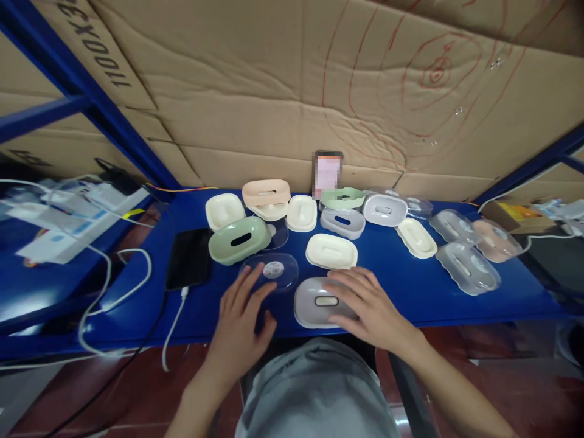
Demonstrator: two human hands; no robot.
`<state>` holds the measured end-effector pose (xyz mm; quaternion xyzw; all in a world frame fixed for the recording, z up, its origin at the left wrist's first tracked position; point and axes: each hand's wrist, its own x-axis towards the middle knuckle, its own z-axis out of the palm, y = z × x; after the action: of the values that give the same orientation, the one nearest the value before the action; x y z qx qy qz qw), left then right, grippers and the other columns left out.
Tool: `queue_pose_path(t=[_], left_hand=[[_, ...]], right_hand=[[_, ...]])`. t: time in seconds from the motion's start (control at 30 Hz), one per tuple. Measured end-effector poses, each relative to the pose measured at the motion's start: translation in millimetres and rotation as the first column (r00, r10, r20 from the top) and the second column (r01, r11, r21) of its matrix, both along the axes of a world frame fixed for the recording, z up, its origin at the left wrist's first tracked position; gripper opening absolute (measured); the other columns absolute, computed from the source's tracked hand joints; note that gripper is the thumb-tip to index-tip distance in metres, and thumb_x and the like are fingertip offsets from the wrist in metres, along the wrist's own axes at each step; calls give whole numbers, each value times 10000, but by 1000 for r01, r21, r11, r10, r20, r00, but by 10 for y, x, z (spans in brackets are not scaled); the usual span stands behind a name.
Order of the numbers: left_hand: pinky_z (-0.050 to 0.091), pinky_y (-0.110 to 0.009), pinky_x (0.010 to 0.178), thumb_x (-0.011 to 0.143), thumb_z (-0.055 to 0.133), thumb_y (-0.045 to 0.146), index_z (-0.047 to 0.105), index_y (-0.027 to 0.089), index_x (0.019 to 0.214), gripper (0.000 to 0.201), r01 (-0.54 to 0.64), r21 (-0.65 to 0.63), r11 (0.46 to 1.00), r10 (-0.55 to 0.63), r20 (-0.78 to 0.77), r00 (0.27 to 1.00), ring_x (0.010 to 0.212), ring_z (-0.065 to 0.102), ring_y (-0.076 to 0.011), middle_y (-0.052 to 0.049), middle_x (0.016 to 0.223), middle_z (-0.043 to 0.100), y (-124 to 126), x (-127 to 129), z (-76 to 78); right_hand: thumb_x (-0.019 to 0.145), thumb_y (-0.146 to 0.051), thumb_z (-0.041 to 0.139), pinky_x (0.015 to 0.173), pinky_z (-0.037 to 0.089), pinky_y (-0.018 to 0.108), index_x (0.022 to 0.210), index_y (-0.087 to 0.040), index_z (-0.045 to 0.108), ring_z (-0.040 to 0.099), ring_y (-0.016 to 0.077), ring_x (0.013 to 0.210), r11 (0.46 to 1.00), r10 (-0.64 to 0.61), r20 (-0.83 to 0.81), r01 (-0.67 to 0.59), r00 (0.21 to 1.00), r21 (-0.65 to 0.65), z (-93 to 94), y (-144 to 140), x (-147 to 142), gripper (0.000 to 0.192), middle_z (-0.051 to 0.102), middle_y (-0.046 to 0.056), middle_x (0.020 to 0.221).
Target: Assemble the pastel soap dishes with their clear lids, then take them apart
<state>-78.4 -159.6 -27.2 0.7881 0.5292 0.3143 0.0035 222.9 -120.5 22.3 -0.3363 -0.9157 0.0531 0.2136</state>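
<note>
Right hand (371, 307) spread flat on grey lid (319, 302) at table (410, 286) front edge; left hand (241, 319) open, fingertips touching clear lid (272, 269).

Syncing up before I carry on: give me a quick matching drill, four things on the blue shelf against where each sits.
Things:
1. grey slotted lid
2. clear lid
3. black phone
4. green slotted lid

Places:
A. plugged into a white cable, at the left of the shelf
B. under the right hand
C. at the left hand's fingers
D. behind the clear lid, beside the phone

Pairs: 1-B, 2-C, 3-A, 4-D
</note>
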Motion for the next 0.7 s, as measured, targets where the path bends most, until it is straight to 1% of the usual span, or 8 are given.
queue_pose_path(t=[0.07,0.2,0.3,0.4,0.47,0.57,0.63,0.7], left_hand=[[445,-658,1173,1033,545,230,478,216,1558,529,-54,-52,997,48,-110,993,1596,349,-426,-173,1694,434,50,-140,-10],[424,-650,1200,1035,621,407,488,301,1599,589,-7,-53,999,-5,-220,975,1473,520,-401,-122,1587,575,-25,-333,-59],[425,-663,1205,1028,653,432,504,345,1591,588,48,-32,998,-53,-199,979,1389,588,-380,-107,1457,655,-196,-445,-94],[567,-542,1112,1070,594,329,510,374,1578,516,81,-49,996,-85,-88,993,1371,616,-333,-98,1431,639,-353,-503,-84],[607,-491,1075,1074,595,330,504,376,1582,518,26,-47,999,-26,7,1000,1335,652,-312,-96,1453,621,-410,-478,-28],[614,-481,1087,1056,637,334,502,389,1586,550,-51,-15,999,52,129,990,1281,696,-298,-74,1467,633,-380,-316,105],[611,-467,1102,1056,633,277,488,391,1600,575,33,7,999,-34,163,986,1312,684,-293,-73,1486,631,-277,-145,179],[593,-470,1133,1058,622,230,456,372,1625,608,189,25,982,-191,161,968,1389,635,-298,-92,1522,609,-129,38,206]], right_hand=[[1026,-509,672,1209,439,604,1581,-254,512,510,346,1494,999,-41,2,41,999,-31,-143,-180,23,631,543,147,1617],[1006,-513,700,1198,472,621,1710,-297,295,454,364,1544,981,-162,-55,155,985,-116,-398,-309,174,840,452,151,1686],[1002,-500,714,1204,487,601,1734,-321,206,448,351,1557,966,-184,-100,160,978,-205,-470,-308,246,908,494,130,1664],[1001,-500,717,1229,468,603,1734,-341,187,424,349,1576,952,-204,-137,163,969,-261,-480,-295,226,919,470,125,1683],[1001,-506,716,1246,450,597,1737,-345,165,398,343,1593,942,-219,-147,170,965,-290,-478,-277,178,933,410,131,1719],[1001,-495,719,1264,425,584,1747,-336,105,303,343,1636,944,-215,-168,161,962,-289,-475,-236,112,979,260,152,1782],[996,-469,732,1272,402,590,1748,-345,88,228,351,1659,961,-182,-198,132,963,-242,-471,-214,102,998,150,151,1810],[979,-449,759,1268,400,591,1745,-365,97,203,357,1662,978,-142,-230,101,963,-185,-466,-204,128,1016,92,141,1820]])
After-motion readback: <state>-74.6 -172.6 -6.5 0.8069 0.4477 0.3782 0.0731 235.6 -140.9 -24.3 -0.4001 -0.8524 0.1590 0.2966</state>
